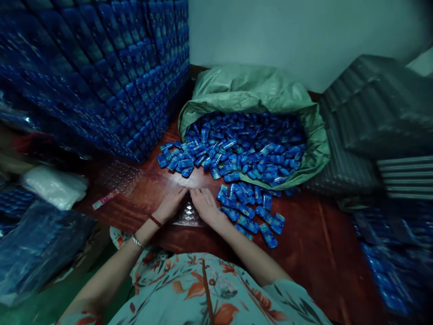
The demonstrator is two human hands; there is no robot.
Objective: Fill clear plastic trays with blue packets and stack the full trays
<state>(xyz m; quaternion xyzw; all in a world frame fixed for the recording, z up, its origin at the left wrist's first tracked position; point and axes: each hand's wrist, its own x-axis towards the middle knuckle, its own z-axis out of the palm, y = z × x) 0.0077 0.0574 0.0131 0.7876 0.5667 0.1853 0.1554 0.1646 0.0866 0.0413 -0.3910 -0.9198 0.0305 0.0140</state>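
Note:
A clear plastic tray with rows of small moulded pockets (188,215) lies on the table right in front of my body, partly covered by my hands. My left hand (172,203) is closed at its far left edge, a red bead bracelet and a pale bangle on that arm. From the other side my right hand (204,204) closes on the far right edge, fingertips almost meeting the left ones. What lies under the fingers is hidden. Small blue wrapped packets (241,205) are scattered just right of my right hand.
A green woven sack (250,101) spills many blue packets (233,146) onto the red-brown table (311,243). Filled blue trays (101,76) are stacked high at left. Another clear tray (123,177) and a pink strip (106,198) lie left. Grey stacked trays (382,108) stand right.

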